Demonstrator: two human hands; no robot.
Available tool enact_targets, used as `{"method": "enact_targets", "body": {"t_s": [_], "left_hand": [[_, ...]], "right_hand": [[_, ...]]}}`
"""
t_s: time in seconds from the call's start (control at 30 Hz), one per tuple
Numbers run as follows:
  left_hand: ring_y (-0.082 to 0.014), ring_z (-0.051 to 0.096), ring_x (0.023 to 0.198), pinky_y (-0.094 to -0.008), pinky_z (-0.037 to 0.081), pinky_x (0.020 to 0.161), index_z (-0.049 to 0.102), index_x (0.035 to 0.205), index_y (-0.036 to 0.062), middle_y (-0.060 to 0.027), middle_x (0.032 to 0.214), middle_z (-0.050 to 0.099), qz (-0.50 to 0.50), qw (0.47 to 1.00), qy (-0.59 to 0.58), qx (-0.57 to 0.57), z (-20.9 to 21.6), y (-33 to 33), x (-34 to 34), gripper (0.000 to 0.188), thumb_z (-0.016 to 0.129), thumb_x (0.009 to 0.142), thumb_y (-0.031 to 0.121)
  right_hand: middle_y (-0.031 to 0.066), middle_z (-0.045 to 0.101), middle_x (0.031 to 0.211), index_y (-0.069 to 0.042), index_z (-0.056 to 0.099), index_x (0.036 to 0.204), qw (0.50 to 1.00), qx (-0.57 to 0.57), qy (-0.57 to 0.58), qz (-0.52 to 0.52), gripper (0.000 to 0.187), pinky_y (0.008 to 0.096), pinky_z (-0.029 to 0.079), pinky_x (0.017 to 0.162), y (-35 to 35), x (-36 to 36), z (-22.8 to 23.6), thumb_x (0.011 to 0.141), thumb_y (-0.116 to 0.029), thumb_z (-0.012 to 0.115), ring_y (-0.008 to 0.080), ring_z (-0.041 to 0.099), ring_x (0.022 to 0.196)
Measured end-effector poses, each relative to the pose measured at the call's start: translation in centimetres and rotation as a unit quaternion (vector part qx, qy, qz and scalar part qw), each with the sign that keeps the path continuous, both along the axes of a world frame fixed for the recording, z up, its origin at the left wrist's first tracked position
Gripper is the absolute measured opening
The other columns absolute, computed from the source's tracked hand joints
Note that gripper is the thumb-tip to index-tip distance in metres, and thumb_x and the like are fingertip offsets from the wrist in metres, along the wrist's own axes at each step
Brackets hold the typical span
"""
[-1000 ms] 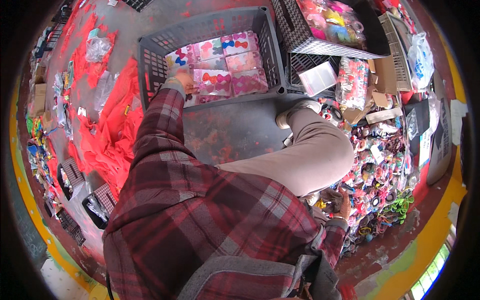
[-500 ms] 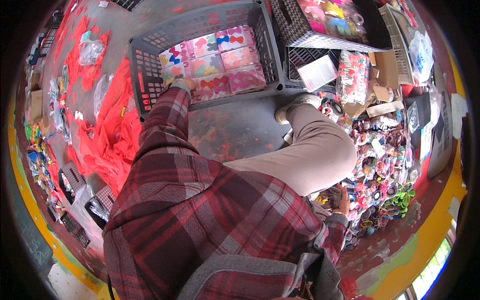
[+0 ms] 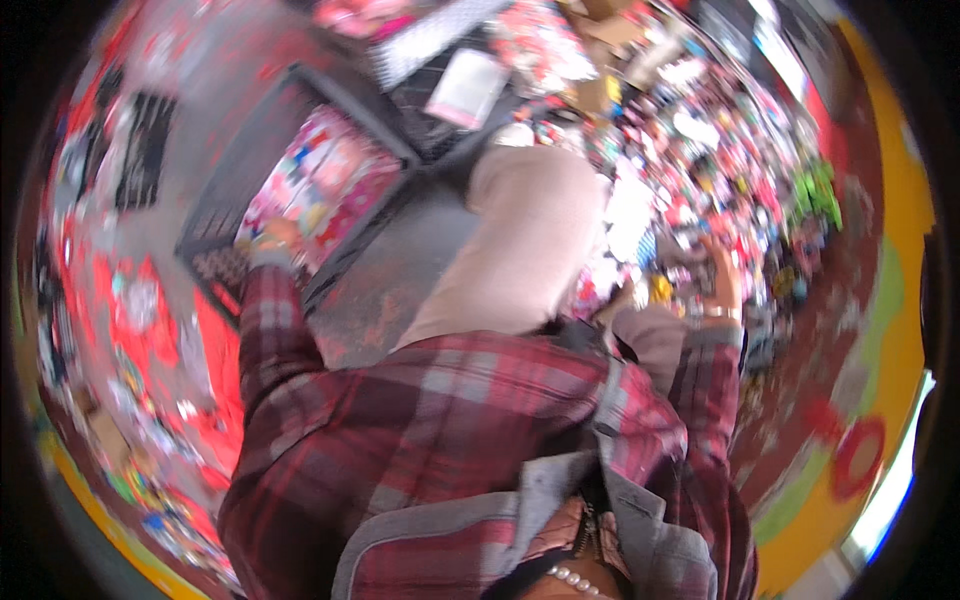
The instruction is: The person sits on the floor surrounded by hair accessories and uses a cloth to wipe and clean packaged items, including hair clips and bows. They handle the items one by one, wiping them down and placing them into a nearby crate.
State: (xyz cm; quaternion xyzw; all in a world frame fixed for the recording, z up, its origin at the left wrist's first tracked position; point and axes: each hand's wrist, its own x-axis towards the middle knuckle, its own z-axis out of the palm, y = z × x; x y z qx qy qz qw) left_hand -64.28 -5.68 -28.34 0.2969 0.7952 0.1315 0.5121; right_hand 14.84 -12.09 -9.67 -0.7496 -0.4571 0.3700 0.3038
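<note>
My left hand [image 3: 278,242] is at the near-left corner of a dark grey plastic crate [image 3: 222,200]. Its fingers rest on or beside rows of flat packs with colourful bows [image 3: 335,165] in the crate; motion blur hides whether they grip any. On the right, my right hand [image 3: 722,280] reaches down to a heap of small mixed hair accessories [image 3: 700,165], next to my folded leg. Brownish and yellow items lie beside its fingers, and smearing hides whether it holds one.
Beyond my knee, a white flat container [image 3: 468,88] sits on a second dark crate [image 3: 430,130]. A bag of red and white items [image 3: 540,45] and cardboard [image 3: 610,30] are behind the heap. Red cloth [image 3: 215,370] covers floor at left; bright green pieces [image 3: 818,195] lie far right.
My view has swung to the right, so the crate appears farther left and tilted. My right hand has moved forward over the heap; my left hand stays at the crate's packs.
</note>
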Motion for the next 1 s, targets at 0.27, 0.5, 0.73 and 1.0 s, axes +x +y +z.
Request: {"method": "enact_targets", "body": {"t_s": [0.27,0.5,0.73,1.0], "left_hand": [[-0.0061,0.049,0.05,-0.0211,0.038,0.046,0.055,0.069,0.0022,-0.0024,0.058,0.056,-0.238,0.913,0.006,0.332,23.1,11.2,23.3,0.041,0.047,0.09,0.036],[-0.0124,0.055,0.068,-0.0254,0.044,0.063,0.059,0.087,-0.0018,-0.0062,0.075,0.058,-0.594,0.636,-0.091,0.484,30.8,12.8,49.6,0.019,0.053,0.087,0.016],[-0.0329,0.056,0.096,-0.0404,0.044,0.084,0.056,0.106,0.0016,-0.0187,0.101,0.059,-0.838,0.457,0.091,0.285,15.8,11.9,68.3,0.04,0.06,0.076,0.027],[-0.0347,0.016,0.133,-0.0456,0.017,0.106,0.023,0.137,0.017,-0.0221,0.142,0.018,-0.801,0.538,0.208,0.16,2.5,7.3,72.7,0.067,0.053,0.078,0.027]], "right_hand": [[0.0012,0.053,0.061,-0.006,0.06,0.084,0.812,0.236,0.446,-0.295,0.019,0.0269,0.044,0.054,-5.0,1.4,7.9,0.084,-0.025,0.058,0.0123,0.051,0.056],[0.0004,0.062,0.082,-0.008,0.06,0.083,0.693,0.348,0.495,-0.391,0.015,0.0306,0.046,0.074,-9.0,2.7,8.3,0.084,-0.021,0.053,0.0131,0.057,0.076],[0.008,0.063,0.093,-0.009,0.061,0.093,0.623,0.378,0.498,-0.469,0.03,0.0421,0.046,0.074,-10.9,3.9,10.4,0.082,-0.036,0.054,0.0253,0.059,0.087],[0.0103,0.063,0.102,-0.007,0.062,0.098,0.589,0.399,0.591,-0.379,0.029,0.0479,0.047,0.077,-12.7,5.3,10.3,0.086,-0.031,0.05,0.0279,0.058,0.096]]}}
